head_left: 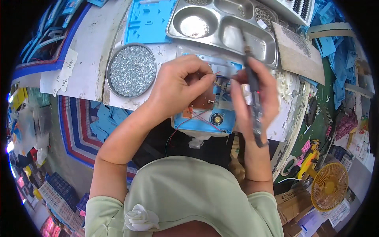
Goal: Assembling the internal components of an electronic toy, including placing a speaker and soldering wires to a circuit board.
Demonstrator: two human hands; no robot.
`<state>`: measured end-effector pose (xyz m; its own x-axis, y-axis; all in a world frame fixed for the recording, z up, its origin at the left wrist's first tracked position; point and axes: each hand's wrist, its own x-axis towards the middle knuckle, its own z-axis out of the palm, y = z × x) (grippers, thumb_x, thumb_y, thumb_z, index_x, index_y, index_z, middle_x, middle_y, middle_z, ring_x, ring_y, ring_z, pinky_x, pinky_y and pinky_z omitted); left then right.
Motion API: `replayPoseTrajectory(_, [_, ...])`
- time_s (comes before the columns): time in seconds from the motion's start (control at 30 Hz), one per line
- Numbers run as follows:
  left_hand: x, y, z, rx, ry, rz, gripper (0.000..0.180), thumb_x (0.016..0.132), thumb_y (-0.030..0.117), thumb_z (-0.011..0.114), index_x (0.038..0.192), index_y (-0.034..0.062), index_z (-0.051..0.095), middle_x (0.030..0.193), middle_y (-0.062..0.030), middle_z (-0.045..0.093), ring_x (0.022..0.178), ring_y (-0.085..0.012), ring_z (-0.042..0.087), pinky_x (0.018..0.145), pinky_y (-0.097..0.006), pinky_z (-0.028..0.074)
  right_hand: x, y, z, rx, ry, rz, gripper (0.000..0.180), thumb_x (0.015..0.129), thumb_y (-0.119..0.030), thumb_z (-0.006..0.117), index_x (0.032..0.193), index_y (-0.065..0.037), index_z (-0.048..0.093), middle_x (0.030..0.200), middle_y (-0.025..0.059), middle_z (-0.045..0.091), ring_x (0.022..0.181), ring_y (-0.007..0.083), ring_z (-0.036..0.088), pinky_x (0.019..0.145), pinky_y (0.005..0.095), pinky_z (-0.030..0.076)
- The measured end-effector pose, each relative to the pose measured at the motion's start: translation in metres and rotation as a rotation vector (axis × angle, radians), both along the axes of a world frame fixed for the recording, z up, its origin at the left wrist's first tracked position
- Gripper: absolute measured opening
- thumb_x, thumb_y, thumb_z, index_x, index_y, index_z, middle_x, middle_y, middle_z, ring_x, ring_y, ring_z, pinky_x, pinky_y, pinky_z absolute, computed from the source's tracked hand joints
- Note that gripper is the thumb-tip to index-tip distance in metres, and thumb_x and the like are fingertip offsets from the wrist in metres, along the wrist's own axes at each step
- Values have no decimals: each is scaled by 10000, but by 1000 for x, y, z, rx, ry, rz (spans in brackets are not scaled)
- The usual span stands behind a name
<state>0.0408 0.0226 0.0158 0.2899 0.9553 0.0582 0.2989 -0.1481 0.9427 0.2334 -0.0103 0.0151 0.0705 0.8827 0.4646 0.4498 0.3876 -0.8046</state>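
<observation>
My left hand is closed in a pinch above a light blue plastic housing, with a thin red wire at its fingertips. Inside the housing lie a brown circuit board and a small round speaker, with red wires running between parts. My right hand is wrapped round a black pen-shaped tool with a small red light. The tool's thin shaft points away from me, over the metal tray. Motion blurs it, so I cannot tell if it is a soldering iron or a screwdriver.
A round dish of small silvery screws stands left of the housing. Behind lie a blue panel and a compartmented metal tray with small parts. White plastic pieces sit on the right. A yellow fan is at the lower right.
</observation>
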Motion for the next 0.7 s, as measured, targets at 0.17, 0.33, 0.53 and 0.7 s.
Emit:
replayPoseTrajectory(0.17, [8,-7,-13,186,79,-5,89,821,3,750,886,-15,693,892,-53,570,714,-124,597,624,-260,495,50,-26,11,133,-62,71,463,780,32,819,1208,10,643,930,127,676,768,166,603,675,265,468])
replayPoseTrajectory(0.33, [11,-7,-18,238,105,32,85,817,0,752,874,-15,690,884,-53,562,713,-129,602,600,-261,491,55,-46,11,41,-70,101,377,794,-1,807,1127,21,632,813,119,662,671,179,579,601,277,445])
replayPoseTrajectory(0.53, [10,-6,-20,324,149,63,85,810,39,764,858,10,699,868,-53,576,687,-145,596,595,-270,484,51,-43,4,65,-120,226,340,790,-23,807,1084,2,639,743,100,658,563,210,555,518,304,433])
replayPoseTrajectory(0.7, [11,-6,-23,336,144,86,89,806,47,761,850,9,693,871,-59,582,680,-155,598,593,-276,484,45,-37,6,63,-190,290,333,766,-11,812,1061,-7,657,709,90,651,540,206,535,511,305,421])
